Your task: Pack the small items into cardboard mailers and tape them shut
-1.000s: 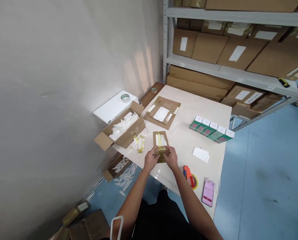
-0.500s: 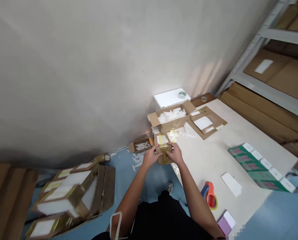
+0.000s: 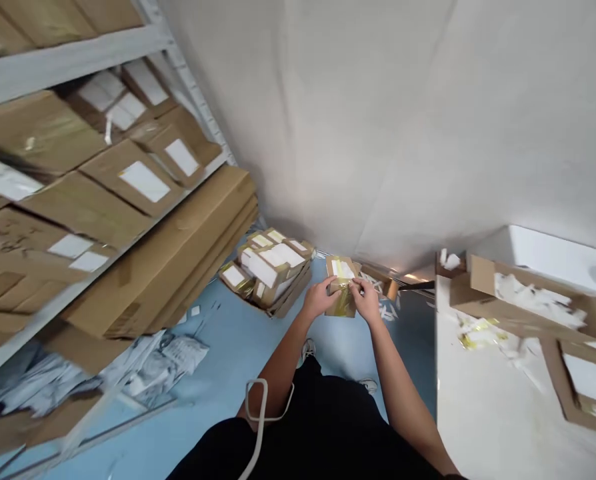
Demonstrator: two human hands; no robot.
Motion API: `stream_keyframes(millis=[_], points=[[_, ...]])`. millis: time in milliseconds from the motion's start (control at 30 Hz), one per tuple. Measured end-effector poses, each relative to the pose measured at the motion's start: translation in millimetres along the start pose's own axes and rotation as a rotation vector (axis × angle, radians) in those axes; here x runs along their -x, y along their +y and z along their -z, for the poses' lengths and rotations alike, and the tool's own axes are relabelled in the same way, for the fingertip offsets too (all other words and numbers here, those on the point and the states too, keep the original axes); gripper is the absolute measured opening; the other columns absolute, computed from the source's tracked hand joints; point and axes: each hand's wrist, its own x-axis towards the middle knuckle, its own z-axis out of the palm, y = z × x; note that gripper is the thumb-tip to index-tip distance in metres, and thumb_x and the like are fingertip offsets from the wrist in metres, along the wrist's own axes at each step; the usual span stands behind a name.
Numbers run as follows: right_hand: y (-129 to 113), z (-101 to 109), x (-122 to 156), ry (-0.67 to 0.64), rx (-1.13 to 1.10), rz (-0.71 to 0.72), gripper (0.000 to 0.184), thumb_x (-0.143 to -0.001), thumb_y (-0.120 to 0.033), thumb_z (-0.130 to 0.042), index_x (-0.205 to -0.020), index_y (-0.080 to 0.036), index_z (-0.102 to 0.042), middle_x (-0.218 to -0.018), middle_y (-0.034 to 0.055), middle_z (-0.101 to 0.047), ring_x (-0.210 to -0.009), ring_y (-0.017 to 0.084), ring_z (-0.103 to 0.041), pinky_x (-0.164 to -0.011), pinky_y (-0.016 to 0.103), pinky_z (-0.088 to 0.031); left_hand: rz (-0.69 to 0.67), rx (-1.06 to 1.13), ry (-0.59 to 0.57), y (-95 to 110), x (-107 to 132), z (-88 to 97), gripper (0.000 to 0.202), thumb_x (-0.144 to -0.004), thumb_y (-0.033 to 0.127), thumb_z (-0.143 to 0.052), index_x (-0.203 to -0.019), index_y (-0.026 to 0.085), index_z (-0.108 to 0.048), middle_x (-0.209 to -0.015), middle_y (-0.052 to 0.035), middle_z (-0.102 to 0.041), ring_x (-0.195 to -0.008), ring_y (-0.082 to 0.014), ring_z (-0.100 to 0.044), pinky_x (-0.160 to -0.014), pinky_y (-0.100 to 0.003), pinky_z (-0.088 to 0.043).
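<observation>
Both my hands hold a small brown cardboard package (image 3: 342,288) wrapped in yellowish tape, with a white label on its far end. My left hand (image 3: 319,298) grips its left side, fingers curled round it. My right hand (image 3: 365,299) pinches its right side. The package is in the air above the blue floor, left of the white table (image 3: 473,407).
A pile of flattened taped boxes (image 3: 268,267) lies on the floor by the wall. Metal shelving (image 3: 78,167) full of cardboard cartons fills the left. An open box of white pieces (image 3: 523,303) and tape scraps sit on the table at right.
The view has swung left, away from the table toward the shelving and floor pile. My hands have carried the package off the table; their grip is unchanged.
</observation>
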Motion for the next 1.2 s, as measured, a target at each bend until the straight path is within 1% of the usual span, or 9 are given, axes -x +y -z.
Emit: stream_keyframes(millis=[167,267,400,567,700,833,933,1100,1200], points=[[-44.9,-96.4,-11.7,-0.147,-0.005,0.050,0.042,-0.092,-0.056,-0.057,-0.106,-0.020,-0.076,-0.109,0.0112,-0.077,-0.097,0.027,-0.069,-0.092,0.042,-0.054,0.142,0.116,0.196,-74.6,21.5,50.9,0.052,-0.092,0.045,-0.070,-0.138,0.023,-0.070,-0.099,-0.0079,-0.080,-0.094,-0.0243,-0.073,-0.088,-0.032,-0.055],[-73.1,-147.0,-16.3,-0.282,-0.021,0.110,0.041,-0.092,-0.055,-0.058,-0.106,-0.021,-0.076,-0.109,0.0107,-0.076,-0.097,0.026,-0.069,-0.087,0.038,-0.055,0.268,0.201,0.345,-112.2,37.7,78.0,0.044,-0.095,0.047,-0.066,-0.132,0.024,-0.074,-0.107,-0.0073,-0.080,-0.097,-0.0234,-0.073,-0.089,-0.032,-0.055],[-101.3,-214.4,-11.5,-0.464,-0.039,0.179,0.039,-0.093,-0.055,-0.056,-0.097,-0.021,-0.076,-0.098,0.0080,-0.077,-0.090,0.025,-0.068,-0.085,0.036,-0.054,0.445,0.227,0.511,-158.2,63.2,108.1,0.038,-0.097,0.051,-0.063,-0.124,0.029,-0.077,-0.103,-0.0034,-0.081,-0.093,-0.0220,-0.073,-0.092,-0.032,-0.055],[-113.2,-295.1,4.5,-0.590,-0.063,0.132,0.031,-0.087,-0.048,-0.058,-0.092,-0.022,-0.074,-0.088,0.0044,-0.076,-0.077,0.023,-0.066,-0.079,0.035,-0.055,0.628,0.231,0.630,-207.3,87.9,118.8,0.037,-0.096,0.050,-0.065,-0.124,0.029,-0.077,-0.108,-0.0028,-0.081,-0.097,-0.0228,-0.073,-0.095,-0.032,-0.054],[-112.9,-344.9,-2.7,-0.662,-0.072,0.101,0.030,-0.085,-0.041,-0.057,-0.099,-0.020,-0.073,-0.094,0.0061,-0.076,-0.088,0.025,-0.069,-0.087,0.039,-0.056,0.693,0.272,0.651,-245.3,81.7,117.4,0.044,-0.098,0.050,-0.062,-0.134,0.029,-0.071,-0.121,-0.0048,-0.078,-0.112,-0.0262,-0.071,-0.102,-0.036,-0.052],[-103.5,-366.1,-21.1,-0.540,0.013,0.078,0.042,-0.081,-0.033,-0.060,-0.119,-0.017,-0.069,-0.125,0.0143,-0.071,-0.119,0.031,-0.064,-0.108,0.047,-0.049,0.658,0.326,0.551,-281.8,68.0,123.4,0.063,-0.091,0.044,-0.073,-0.149,0.024,-0.059,-0.148,-0.0073,-0.064,-0.136,-0.0287,-0.059,-0.115,-0.039,-0.045],[-91.0,-360.7,-26.8,-0.501,0.004,0.096,0.046,-0.083,-0.032,-0.060,-0.126,-0.018,-0.066,-0.132,0.0148,-0.067,-0.123,0.031,-0.062,-0.111,0.048,-0.048,0.694,0.339,0.589,-298.4,70.4,127.7,0.053,-0.094,0.039,-0.068,-0.144,0.023,-0.063,-0.148,-0.0081,-0.063,-0.138,-0.0283,-0.057,-0.118,-0.038,-0.042],[-82.7,-337.4,-21.8,-0.491,-0.071,0.124,0.045,-0.087,-0.032,-0.058,-0.129,-0.019,-0.065,-0.134,0.0150,-0.067,-0.124,0.030,-0.062,-0.107,0.047,-0.051,0.780,0.374,0.640,-303.0,80.7,126.2,0.045,-0.095,0.033,-0.063,-0.140,0.025,-0.065,-0.143,-0.0063,-0.066,-0.133,-0.0270,-0.061,-0.112,-0.037,-0.047],[-90.2,-324.3,-21.2,-0.486,-0.094,0.148,0.045,-0.087,-0.032,-0.058,-0.130,-0.019,-0.065,-0.135,0.0142,-0.066,-0.126,0.031,-0.061,-0.105,0.047,-0.052,0.732,0.369,0.635,-293.1,73.3,124.4,0.044,-0.095,0.031,-0.062,-0.139,0.024,-0.065,-0.144,-0.0065,-0.066,-0.131,-0.0265,-0.061,-0.108,-0.036,-0.050]])
